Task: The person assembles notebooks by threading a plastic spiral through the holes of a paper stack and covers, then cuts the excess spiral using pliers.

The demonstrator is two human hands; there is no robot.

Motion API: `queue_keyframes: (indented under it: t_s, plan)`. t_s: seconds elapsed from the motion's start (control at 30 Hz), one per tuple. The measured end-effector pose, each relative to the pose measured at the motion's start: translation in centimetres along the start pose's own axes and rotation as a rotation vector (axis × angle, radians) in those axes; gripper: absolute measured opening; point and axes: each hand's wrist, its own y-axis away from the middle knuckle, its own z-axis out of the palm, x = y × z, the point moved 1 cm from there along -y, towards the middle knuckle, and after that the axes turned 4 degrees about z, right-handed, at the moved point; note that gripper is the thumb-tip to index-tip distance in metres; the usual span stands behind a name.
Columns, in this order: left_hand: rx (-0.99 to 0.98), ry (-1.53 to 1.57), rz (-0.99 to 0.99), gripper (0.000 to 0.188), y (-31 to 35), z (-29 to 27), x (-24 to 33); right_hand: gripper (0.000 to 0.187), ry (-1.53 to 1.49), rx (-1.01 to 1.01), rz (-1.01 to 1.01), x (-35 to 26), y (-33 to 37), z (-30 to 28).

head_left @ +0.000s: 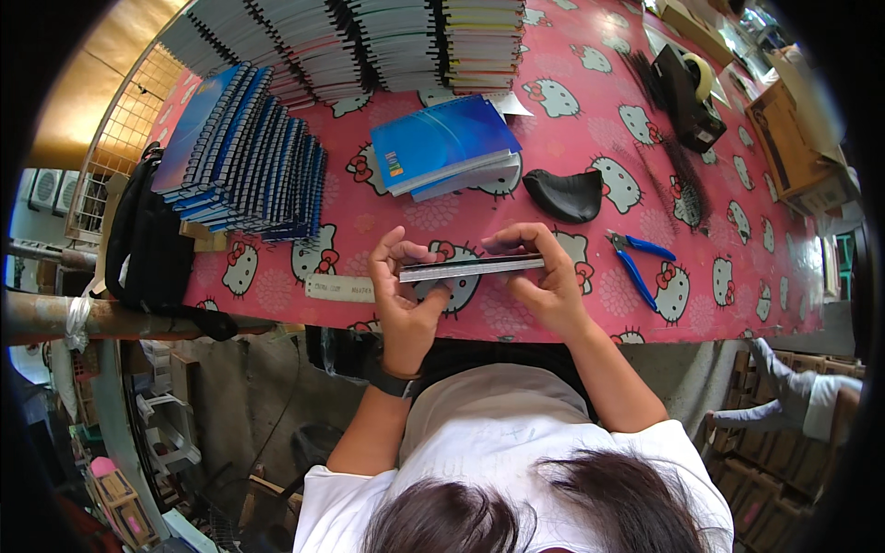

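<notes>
Edge-on between my hands is a thin block of paper sheets (472, 268), with white page edges and a dark upper face. My left hand (406, 286) grips its left end, thumb below and fingers curled above. The right end sits between the thumb and fingers of my right hand (546, 276). Just beyond lie blue-covered notebooks (442, 143), with a black curved object (564, 195) beside them. To the right of my right hand, blue-handled cutting pliers (639, 265) rest with their handles spread. A pale paper strip (339, 288) lies left of my left hand.
Spiral-bound blue notebooks (244, 161) are piled at the left, with tall paper stacks (396, 46) behind. A black bag (143, 230) hangs by the left edge. Black binding coils (682, 189), a tape dispenser (687, 97) and a cardboard box (797, 138) occupy the right of the patterned pink table (498, 313).
</notes>
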Motion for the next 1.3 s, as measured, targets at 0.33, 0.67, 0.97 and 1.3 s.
queue_keyframes:
  t_s: [0.33, 0.67, 0.97, 1.3]
  plan:
    - [-0.233, -1.227, 0.758, 0.053, 0.1, 4.1, 3.2, 0.020, 0.093, -0.054, 0.089, 1.5, -0.1, -1.3]
    - [-0.381, -0.949, 0.768, 0.037, -1.5, 3.5, 2.8, 0.024, 1.208, 0.366, -0.166, -3.7, -6.1, -18.4]
    - [-0.292, -0.901, 0.660, 0.025, -1.5, 4.2, 3.1, 0.015, 1.380, 0.489, -0.463, -4.8, -5.9, -16.4]
    - [-0.343, -0.877, 0.656, 0.023, -2.0, 4.0, 3.0, 0.038, 0.661, -0.209, -0.046, -5.8, 0.1, -6.7]
